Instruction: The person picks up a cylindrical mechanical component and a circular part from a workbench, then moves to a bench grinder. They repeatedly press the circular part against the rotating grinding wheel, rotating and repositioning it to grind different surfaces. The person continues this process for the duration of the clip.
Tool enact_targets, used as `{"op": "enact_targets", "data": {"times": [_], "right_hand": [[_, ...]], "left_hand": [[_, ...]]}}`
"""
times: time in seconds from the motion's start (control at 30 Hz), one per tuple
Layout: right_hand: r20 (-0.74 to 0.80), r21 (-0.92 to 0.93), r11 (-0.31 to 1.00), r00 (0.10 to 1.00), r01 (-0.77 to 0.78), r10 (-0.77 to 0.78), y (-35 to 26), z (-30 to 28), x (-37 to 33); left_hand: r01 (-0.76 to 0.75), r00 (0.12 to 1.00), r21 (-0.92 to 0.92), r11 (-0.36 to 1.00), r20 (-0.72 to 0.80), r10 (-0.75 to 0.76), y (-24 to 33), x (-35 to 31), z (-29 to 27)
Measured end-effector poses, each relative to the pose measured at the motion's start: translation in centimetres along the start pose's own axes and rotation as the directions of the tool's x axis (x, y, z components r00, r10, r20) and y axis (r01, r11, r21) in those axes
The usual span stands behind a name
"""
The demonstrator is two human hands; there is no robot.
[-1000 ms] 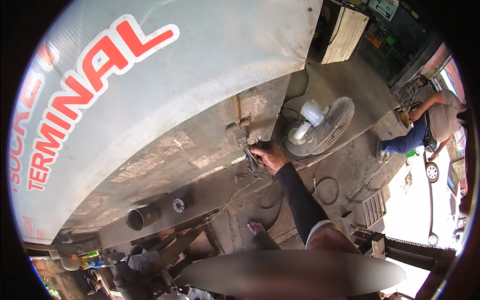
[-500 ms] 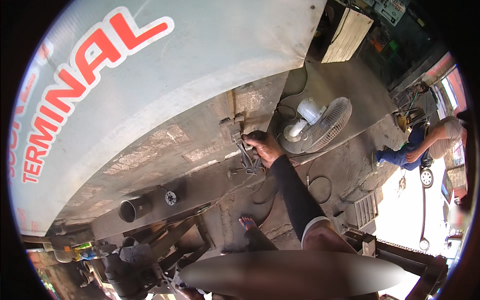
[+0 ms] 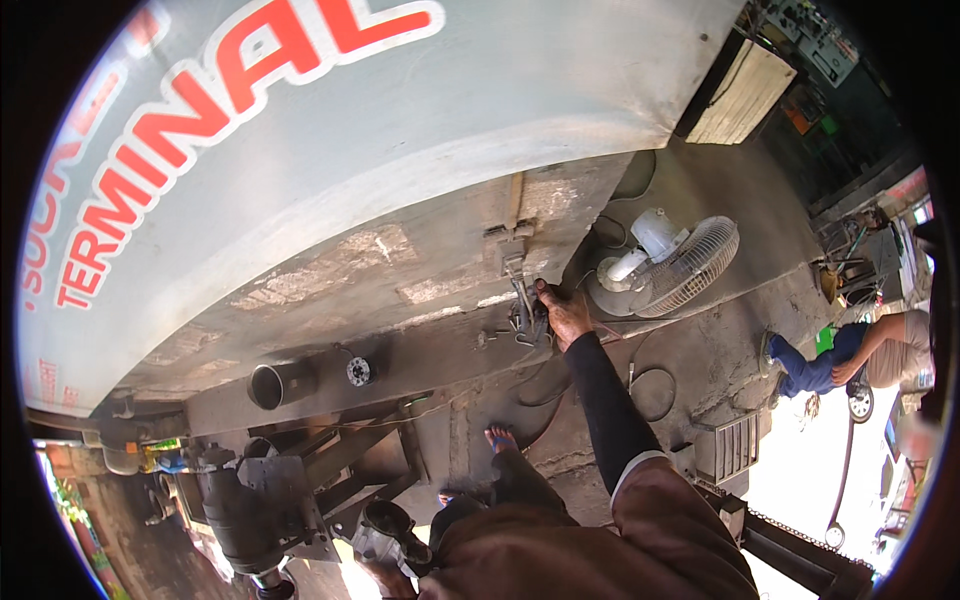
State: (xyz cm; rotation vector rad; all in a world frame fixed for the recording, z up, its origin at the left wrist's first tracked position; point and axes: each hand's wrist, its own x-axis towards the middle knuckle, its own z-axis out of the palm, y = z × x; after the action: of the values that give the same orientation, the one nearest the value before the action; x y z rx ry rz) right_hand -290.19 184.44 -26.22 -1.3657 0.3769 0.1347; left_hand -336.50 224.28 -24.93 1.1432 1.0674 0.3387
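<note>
My right hand (image 3: 566, 316) reaches forward to the base of the wall, its thumb up and its fingers curled at a dark bundle of cables and metal pieces (image 3: 522, 312). What lies inside its grip is hidden. Just above, a fixture like a wall socket (image 3: 513, 250) sits at the end of a vertical conduit (image 3: 515, 200). At the lower edge, my left hand (image 3: 388, 580) shows only in part, under a grey cast-metal housing (image 3: 382, 532) with a round opening, which it holds.
A white fan (image 3: 690, 265) lies on the ledge right of my hand. A metal cylinder (image 3: 268, 386) and a round part (image 3: 359, 371) rest on the left. Below stands a metal frame (image 3: 345, 455). A person (image 3: 880, 355) sits far right. A pale board (image 3: 300, 130) covers the upper left.
My right hand has moved down from just below the socket-like fixture to the lower cable bundle. The view has shifted, and the metal housing at my left hand now shows clearly.
</note>
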Motion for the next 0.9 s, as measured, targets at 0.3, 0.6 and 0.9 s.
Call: {"op": "enact_targets", "data": {"times": [0.3,0.6,0.9], "right_hand": [[0.257,0.077,0.997,0.966,0.004,-0.023,-2.9,1.1,-0.7],[0.178,0.116,0.989,0.982,-0.090,0.068,-3.8,2.3,-0.5],[0.047,-0.183,0.983,0.999,0.027,-0.019,3.1,-4.0,6.7]], "left_hand": [[-0.037,0.998,-0.052,0.998,-0.053,0.034,-1.4,-0.8,-1.1],[0.065,0.992,-0.111,0.992,-0.103,-0.076,-0.2,-1.4,0.3],[0.023,0.999,-0.440,0.898,0.050,-0.001,0.9,-2.9,0.8]]}}
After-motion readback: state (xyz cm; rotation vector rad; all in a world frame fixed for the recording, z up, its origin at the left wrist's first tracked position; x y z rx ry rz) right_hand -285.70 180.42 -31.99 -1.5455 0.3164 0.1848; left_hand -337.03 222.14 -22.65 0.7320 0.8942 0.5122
